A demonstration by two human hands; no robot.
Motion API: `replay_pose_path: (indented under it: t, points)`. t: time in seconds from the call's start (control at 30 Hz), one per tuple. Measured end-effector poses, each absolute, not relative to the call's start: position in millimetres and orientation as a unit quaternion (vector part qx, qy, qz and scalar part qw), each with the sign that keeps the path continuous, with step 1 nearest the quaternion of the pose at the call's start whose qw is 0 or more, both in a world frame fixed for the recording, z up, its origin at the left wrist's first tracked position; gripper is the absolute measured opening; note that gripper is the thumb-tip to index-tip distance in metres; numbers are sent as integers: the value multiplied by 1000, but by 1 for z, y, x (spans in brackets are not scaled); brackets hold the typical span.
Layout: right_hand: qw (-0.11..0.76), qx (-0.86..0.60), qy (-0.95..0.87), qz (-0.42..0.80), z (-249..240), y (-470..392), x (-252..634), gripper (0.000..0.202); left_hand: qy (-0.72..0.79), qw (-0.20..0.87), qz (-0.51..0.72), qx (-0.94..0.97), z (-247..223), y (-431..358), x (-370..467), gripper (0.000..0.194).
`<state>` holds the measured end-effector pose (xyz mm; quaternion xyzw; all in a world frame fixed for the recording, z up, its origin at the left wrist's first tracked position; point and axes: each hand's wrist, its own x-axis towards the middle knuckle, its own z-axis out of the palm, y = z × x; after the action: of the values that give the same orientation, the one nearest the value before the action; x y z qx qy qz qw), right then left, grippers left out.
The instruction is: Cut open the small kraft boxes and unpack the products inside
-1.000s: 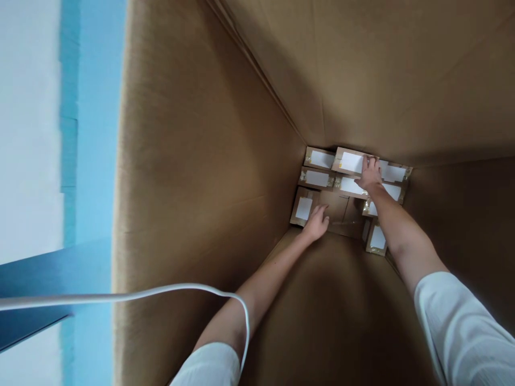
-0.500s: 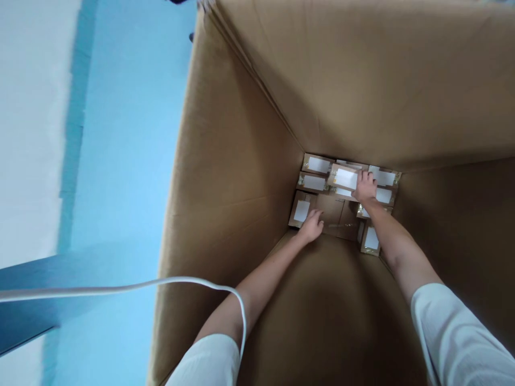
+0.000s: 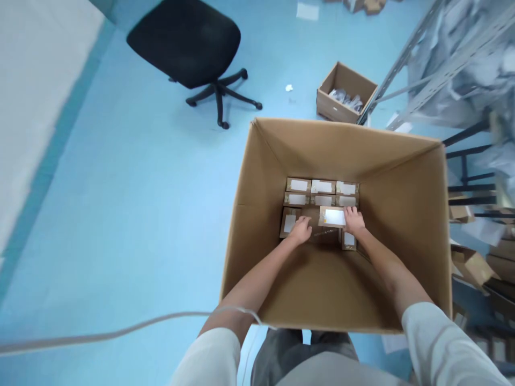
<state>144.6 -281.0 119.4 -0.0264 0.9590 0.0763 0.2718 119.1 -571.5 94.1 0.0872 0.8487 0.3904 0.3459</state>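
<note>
Pale cloth sleeves (image 3: 446,343), soft. Large carton (image 3: 322,295), matte brown cardboard, deep, four-sided. Left hand (image 3: 301,231), fingers slightly apart, beside a squarish labelled box (image 3: 289,223), holding nothing visible. Right hand (image 3: 354,221), clamped on one end of a slim box (image 3: 333,217), white label up, now drawn nearer, leaving the two rows of taped boxes (image 3: 322,187) beyond uncovered. Outside: black chair (image 3: 189,43), smooth blue floor (image 3: 132,187).
</note>
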Motion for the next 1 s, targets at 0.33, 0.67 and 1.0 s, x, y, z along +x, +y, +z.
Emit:
replay_pose_path:
  t: [0.33, 0.67, 1.0]
  points:
    - [126, 70, 989, 36, 313, -304, 223, 100, 840, 307, 406, 187, 259, -588, 139, 66]
    - [-97, 173, 980, -1, 479, -307, 322, 110, 802, 103, 465, 360, 411, -550, 137, 74]
    - [-137, 327, 935, 16, 512, -295, 510, 107, 734, 159, 424, 506, 460, -448, 266, 63]
